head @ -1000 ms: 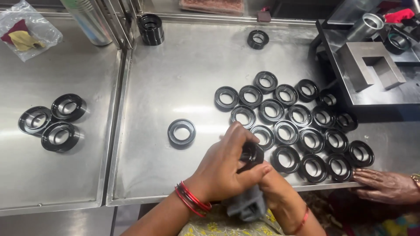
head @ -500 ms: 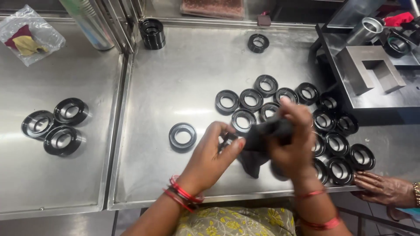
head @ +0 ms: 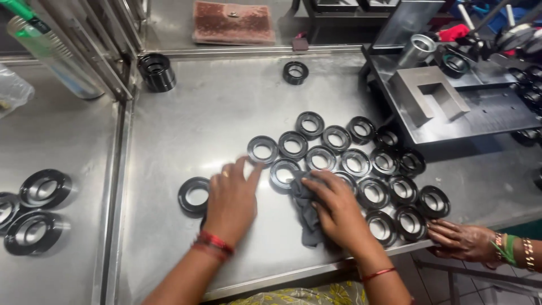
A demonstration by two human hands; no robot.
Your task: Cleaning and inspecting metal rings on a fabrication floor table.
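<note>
Stainless steel spreads under me: a wide counter [head: 226, 124] with a raised seam on its left side. My left hand [head: 230, 197] lies palm down on the metal, fingers [head: 240, 169] spread flat and gripping nothing; its thumb side sits just beside a lone black ring [head: 193, 195], and the index tip reaches near another ring at the edge of the group. My right hand [head: 339, 210] presses a dark grey cloth [head: 307, 217] against the counter, fingers curved over it, the cloth bunched under my palm and trailing toward the front edge. The cloth touches the near side of the cluster of black rings [head: 350, 164], which lie flat in rough rows, touching one another, to the right of center.

Another person's hand [head: 460, 240], with bangles at the wrist, rests on the counter's front right edge, just beside the nearest rings. Farther back stand a single ring [head: 295, 72], a short black cylinder [head: 156, 71] and a dark fixture plate [head: 451, 101]. Three larger rings [head: 34, 209] sit left of the seam.
</note>
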